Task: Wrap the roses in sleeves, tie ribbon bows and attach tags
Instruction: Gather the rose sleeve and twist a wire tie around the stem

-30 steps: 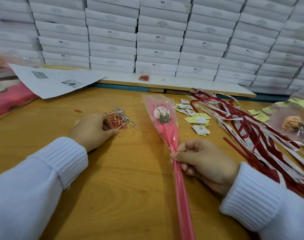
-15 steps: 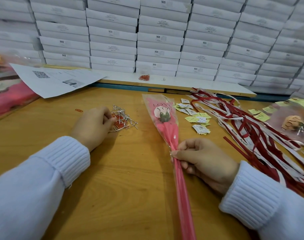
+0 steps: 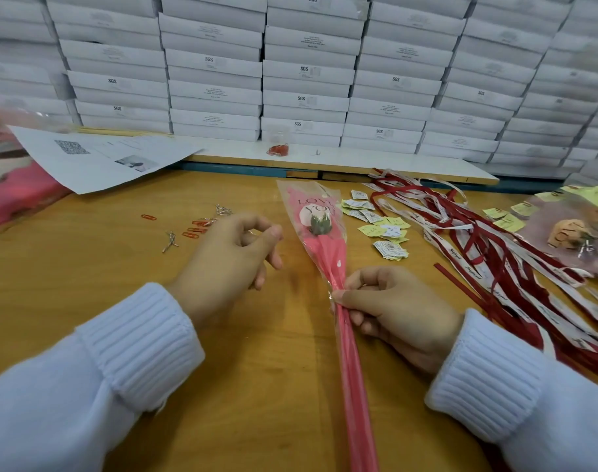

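With right hand (image 3: 392,311) gripping sleeved rose (image 3: 319,223) at its neck; left hand (image 3: 234,257) pinching thumb to forefinger, contents unclear. Clips (image 3: 194,232) left, tags (image 3: 381,228) and ribbons (image 3: 495,257) right, boxes (image 3: 307,69) behind.

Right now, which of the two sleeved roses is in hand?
The centre rose in the red sleeve: the right hand grips it below the bloom. The other rose lies untouched at the far right.

Open tabletop (image 3: 69,277) at left; ribbons (image 3: 478,253), seemingly tangled, crowd right.
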